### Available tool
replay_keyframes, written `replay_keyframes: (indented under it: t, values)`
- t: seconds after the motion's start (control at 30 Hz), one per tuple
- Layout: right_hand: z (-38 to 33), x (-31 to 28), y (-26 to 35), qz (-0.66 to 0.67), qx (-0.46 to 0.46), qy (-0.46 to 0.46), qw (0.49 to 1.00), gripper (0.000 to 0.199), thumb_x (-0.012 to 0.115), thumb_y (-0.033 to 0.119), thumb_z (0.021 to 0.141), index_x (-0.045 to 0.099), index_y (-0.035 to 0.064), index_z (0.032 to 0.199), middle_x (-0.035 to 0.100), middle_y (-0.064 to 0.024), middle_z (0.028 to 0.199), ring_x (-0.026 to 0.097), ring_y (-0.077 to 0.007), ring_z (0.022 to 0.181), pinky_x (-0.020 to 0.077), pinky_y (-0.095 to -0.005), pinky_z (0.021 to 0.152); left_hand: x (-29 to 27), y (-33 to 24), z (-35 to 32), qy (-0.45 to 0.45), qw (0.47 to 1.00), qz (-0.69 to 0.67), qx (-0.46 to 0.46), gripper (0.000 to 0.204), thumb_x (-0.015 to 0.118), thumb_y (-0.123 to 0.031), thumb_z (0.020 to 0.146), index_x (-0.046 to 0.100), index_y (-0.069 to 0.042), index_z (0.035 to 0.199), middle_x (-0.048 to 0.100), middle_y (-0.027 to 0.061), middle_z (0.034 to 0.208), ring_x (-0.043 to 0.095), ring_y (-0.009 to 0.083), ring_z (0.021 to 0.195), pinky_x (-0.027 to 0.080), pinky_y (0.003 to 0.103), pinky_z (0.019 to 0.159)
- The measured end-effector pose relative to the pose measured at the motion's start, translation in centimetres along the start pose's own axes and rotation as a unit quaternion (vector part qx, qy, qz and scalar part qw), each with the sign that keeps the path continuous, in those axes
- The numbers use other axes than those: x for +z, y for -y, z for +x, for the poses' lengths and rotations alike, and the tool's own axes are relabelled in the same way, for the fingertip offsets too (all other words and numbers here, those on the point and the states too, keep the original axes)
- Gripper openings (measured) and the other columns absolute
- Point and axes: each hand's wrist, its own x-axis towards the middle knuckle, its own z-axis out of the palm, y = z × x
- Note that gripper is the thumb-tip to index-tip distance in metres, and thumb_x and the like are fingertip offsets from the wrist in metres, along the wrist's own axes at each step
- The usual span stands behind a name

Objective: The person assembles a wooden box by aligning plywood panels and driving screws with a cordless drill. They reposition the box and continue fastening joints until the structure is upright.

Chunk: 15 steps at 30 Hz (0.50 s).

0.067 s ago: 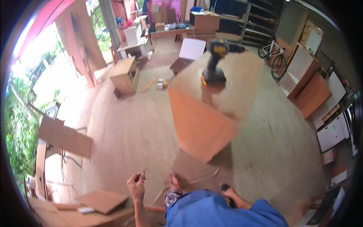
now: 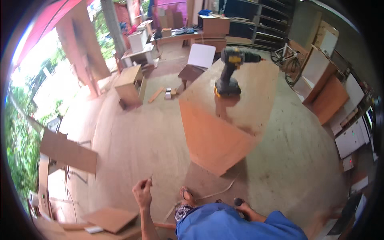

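Note:
My left hand (image 2: 142, 193) is raised at the lower left, its thumb and fingertips pinched together. A small, thin, dark piece like a screw (image 2: 151, 177) sticks up from the pinch. Low and close to my body, my right hand (image 2: 245, 209) is wrapped round a dark tool with a rounded black end (image 2: 239, 201); the rest of this tool is hidden by the hand and my blue shirt. Ahead, a black and yellow cordless drill (image 2: 229, 72) stands upright on its battery on top of a wooden cabinet (image 2: 214, 138). Neither hand touches the cabinet.
Wooden boards (image 2: 110, 219) lie at the lower left, near my left forearm. Another board (image 2: 68, 151) rests on a stand at the left. A small wooden box unit (image 2: 130, 86) and a white chair (image 2: 201, 56) stand farther off. Panels (image 2: 330, 100) lean along the right side.
The view has shifted slightly, and the cabinet and drill look sharper. My left hand keeps its pinch, and my right hand stays low around the dark tool.

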Motion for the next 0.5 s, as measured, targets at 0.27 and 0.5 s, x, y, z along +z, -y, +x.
replay_keyframes:
  t: [0.27, 0.5]
  values:
    - [-1.7, 6.5, 8.8, 0.057, 0.093, 0.040, 0.993, 0.073, 0.078, 0.016, 0.077, 0.055, 0.0137, 0.146, 0.070, -0.0168, 0.130, 0.069, -0.0347, 0.119, 0.0563, -0.0437, 0.098, 18.6, -23.3, 35.3, 0.208, 0.926, -0.006, 0.315, 0.025, 0.076, -0.019, 0.096, 0.078, 0.002, 0.107, 0.079, 0.0153, 0.091, 0.072, 0.0168, 0.083, 0.055, 0.033, 0.080]
    - [-0.3, 14.4, 19.5, 0.201, 0.144, -0.093, 0.964, 0.071, 0.074, 0.011, 0.077, 0.056, 0.0137, 0.146, 0.070, -0.0149, 0.132, 0.068, -0.0335, 0.122, 0.0560, -0.0427, 0.100, 38.8, -34.5, 41.9, 0.407, 0.792, -0.031, 0.453, 0.022, 0.076, -0.018, 0.095, 0.079, -0.002, 0.110, 0.077, 0.0144, 0.092, 0.070, 0.0200, 0.080, 0.055, 0.034, 0.076]
